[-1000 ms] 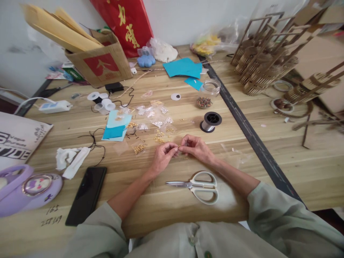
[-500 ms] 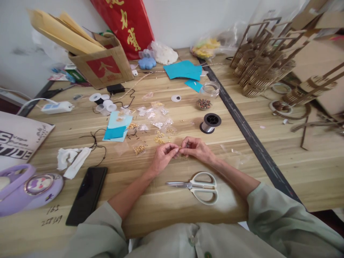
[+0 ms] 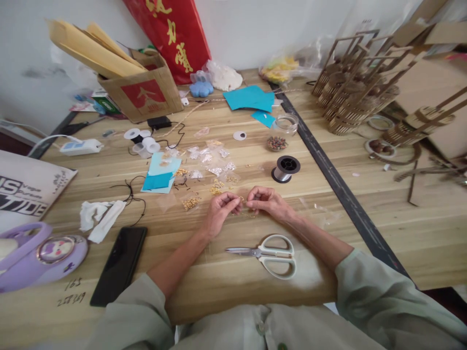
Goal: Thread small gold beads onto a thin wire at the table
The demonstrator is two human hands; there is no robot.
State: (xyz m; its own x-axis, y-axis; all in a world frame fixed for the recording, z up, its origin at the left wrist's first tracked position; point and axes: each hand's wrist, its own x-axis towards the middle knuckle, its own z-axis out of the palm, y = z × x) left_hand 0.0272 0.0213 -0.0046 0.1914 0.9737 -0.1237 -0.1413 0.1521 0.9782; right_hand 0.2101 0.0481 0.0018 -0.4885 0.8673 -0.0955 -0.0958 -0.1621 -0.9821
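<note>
My left hand (image 3: 221, 211) is closed in a pinch, with a small gold ring-shaped piece (image 3: 241, 199) at its thumb and fingertip. Just right of it, my right hand (image 3: 268, 201) is pinched too; whatever lies between its fingertips is too small to make out. Under the fingertips runs a thin gold beaded chain (image 3: 251, 216), partly hidden by the hands. Scissors (image 3: 268, 253) with pale handles lie nearer to me, blades pointing left. Gold beads (image 3: 190, 202) and more gold findings (image 3: 217, 184) lie left of and beyond my left hand.
A spool of clear line (image 3: 285, 169) stands beyond my right hand, near a glass jar of beads (image 3: 277, 142). Small bags of silvery pieces (image 3: 215, 163) and blue cards (image 3: 158, 181) lie farther left. A black phone (image 3: 118, 266) rests by my left forearm.
My fingertips have drawn slightly apart, and the gold ring-shaped piece shows more clearly at the left hand. The scissors and nearby things stay put; the view has shifted a little.
</note>
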